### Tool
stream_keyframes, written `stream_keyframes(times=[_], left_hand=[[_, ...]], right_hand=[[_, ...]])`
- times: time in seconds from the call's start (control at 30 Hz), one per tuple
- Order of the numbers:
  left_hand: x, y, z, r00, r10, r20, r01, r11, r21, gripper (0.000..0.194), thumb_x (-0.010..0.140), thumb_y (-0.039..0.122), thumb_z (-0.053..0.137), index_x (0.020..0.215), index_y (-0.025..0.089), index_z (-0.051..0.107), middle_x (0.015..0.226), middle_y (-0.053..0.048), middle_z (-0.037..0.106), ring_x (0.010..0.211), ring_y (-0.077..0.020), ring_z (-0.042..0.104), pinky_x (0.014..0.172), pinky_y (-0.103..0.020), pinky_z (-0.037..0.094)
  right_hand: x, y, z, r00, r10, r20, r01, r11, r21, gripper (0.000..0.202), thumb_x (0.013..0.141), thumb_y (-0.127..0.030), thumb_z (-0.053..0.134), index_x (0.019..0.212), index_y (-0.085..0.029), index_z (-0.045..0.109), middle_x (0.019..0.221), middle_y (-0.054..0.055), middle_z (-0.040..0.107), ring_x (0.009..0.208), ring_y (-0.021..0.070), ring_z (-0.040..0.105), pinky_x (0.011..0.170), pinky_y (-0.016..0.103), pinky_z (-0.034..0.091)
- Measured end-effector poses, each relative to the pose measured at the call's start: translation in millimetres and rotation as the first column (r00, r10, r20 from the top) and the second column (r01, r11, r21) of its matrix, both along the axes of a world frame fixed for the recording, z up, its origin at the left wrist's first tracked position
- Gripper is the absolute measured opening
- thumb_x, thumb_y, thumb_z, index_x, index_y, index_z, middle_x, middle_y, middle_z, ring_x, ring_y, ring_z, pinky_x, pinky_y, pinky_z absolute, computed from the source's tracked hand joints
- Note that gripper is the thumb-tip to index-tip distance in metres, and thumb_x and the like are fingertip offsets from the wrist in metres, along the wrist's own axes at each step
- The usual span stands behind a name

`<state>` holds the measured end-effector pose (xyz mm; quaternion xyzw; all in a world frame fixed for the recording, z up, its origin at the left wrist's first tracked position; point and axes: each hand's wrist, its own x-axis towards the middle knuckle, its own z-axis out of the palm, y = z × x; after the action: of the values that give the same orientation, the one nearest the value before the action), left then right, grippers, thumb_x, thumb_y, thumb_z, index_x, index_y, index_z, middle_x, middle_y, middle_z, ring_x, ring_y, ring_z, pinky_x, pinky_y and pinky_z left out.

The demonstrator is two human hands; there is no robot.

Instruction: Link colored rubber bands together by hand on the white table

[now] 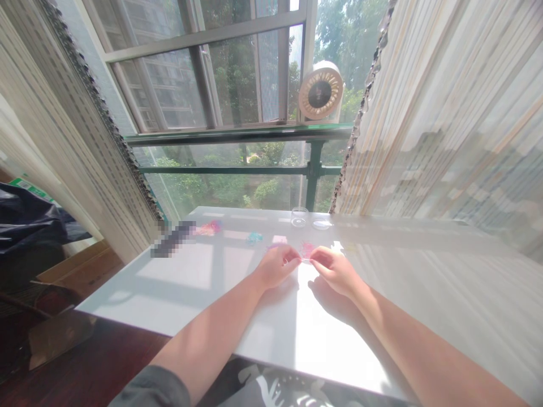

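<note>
Pinches a thin strip with left hand and right hand, over the table, stretching it left to right; shows pink pile just behind, jar farther.

head view | worn on head | faces forward, angled down | table near | window beyond

A pink heap, a teal heap, a white table and a striped curtain show
</note>
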<state>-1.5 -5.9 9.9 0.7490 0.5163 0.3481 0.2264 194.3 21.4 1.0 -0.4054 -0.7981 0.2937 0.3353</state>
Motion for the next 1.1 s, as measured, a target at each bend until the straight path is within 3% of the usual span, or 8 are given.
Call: stream_keyframes(times=[0.17,0.3,0.57,0.83,1.0,1.1], left_hand=[[1,0,-1.1,1.0,0.017,0.02,-0.017,1.0,-0.01,0.018,0.081,0.03,0.052,0.083,0.018,0.066,0.082,-0.002,0.068,0.075,-0.0141,0.059,0.072,-0.026,0.045],[3,-1,-3.9,1.0,0.015,0.027,-0.015,1.0,-0.024,0.018,0.08,0.031,0.053,0.083,0.019,0.066,0.082,-0.002,0.068,0.076,-0.0139,0.059,0.071,-0.026,0.045],[3,-2,-2.0,0.998,0.012,0.067,-0.01,0.999,-0.035,0.017,0.079,0.03,0.055,0.085,0.019,0.067,0.083,-0.002,0.069,0.076,-0.0138,0.06,0.07,-0.026,0.046],[-8,2,1.8,0.99,0.084,0.114,-0.087,0.996,0.025,0.018,0.079,0.029,0.055,0.084,0.017,0.067,0.079,-0.002,0.068,0.071,-0.0135,0.06,0.069,-0.025,0.046],[-19,6,4.6,0.979,0.156,0.128,-0.158,0.987,0.008,0.02,0.08,0.031,0.053,0.085,0.017,0.067,0.082,-0.002,0.069,0.071,-0.0133,0.058,0.069,-0.025,0.046],[-22,7,6.0,0.974,0.182,0.132,-0.184,0.983,0.007,0.02,0.08,0.033,0.053,0.086,0.018,0.066,0.082,-0.001,0.069,0.071,-0.0131,0.058,0.07,-0.025,0.046]], right_hand=[[6,11,-2.1,0.965,-0.21,0.154,0.202,0.977,0.072,0.016,0.079,-0.031,0.049,0.075,-0.023,0.062,0.061,0.0,0.063,0.057,0.017,0.056,0.054,0.027,0.039],[7,19,-6.1,0.92,-0.272,0.281,0.246,0.961,0.126,0.017,0.075,-0.029,0.05,0.075,-0.024,0.066,0.071,0.001,0.067,0.067,0.0193,0.06,0.059,0.028,0.041],[6,25,-11.0,0.861,-0.32,0.395,0.246,0.942,0.227,0.021,0.075,-0.027,0.048,0.079,-0.024,0.069,0.081,0.003,0.07,0.073,0.0206,0.062,0.062,0.03,0.044],[10,24,-11.6,0.864,-0.292,0.41,0.221,0.952,0.212,0.027,0.081,-0.036,0.046,0.088,-0.024,0.07,0.094,0.005,0.072,0.084,0.0242,0.065,0.069,0.034,0.047],[12,28,-14.4,0.874,-0.324,0.361,0.255,0.94,0.227,0.037,0.077,-0.02,0.042,0.103,-0.023,0.068,0.103,0.006,0.071,0.089,0.0244,0.065,0.072,0.033,0.047],[13,27,-12.9,0.874,-0.343,0.343,0.286,0.936,0.206,0.046,0.072,-0.015,0.041,0.11,-0.024,0.065,0.096,0.005,0.072,0.086,0.0224,0.065,0.07,0.03,0.046]])
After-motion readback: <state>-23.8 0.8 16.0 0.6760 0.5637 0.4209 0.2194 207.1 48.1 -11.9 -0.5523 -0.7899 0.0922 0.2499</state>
